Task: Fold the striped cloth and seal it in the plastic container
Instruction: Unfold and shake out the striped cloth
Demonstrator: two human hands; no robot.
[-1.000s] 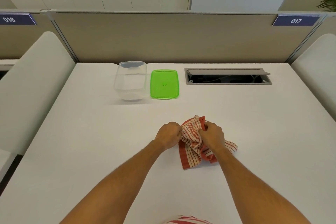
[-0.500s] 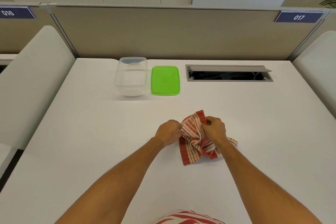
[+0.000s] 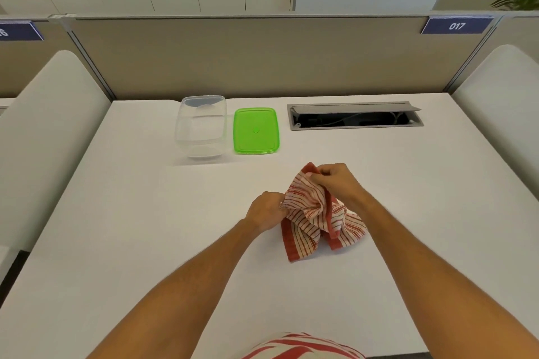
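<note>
A red and white striped cloth [image 3: 313,220] lies crumpled on the white table [image 3: 145,242], partly lifted. My left hand [image 3: 267,210] pinches its left edge. My right hand [image 3: 335,181] grips its upper corner, raised a little above the table. A clear plastic container [image 3: 201,125] stands open at the back, left of centre. Its green lid [image 3: 256,130] lies flat on the table just to the right of it, apart from it.
A grey cable hatch [image 3: 354,116] is sunk into the table at the back right. A beige partition [image 3: 262,55] closes off the far edge. Padded white dividers [image 3: 43,131] flank the desk on both sides. Another striped cloth [image 3: 303,347] shows at the bottom edge.
My right hand has moved up and away from me with the cloth's corner, drawing the cloth open. My left hand keeps its hold on the left edge.
</note>
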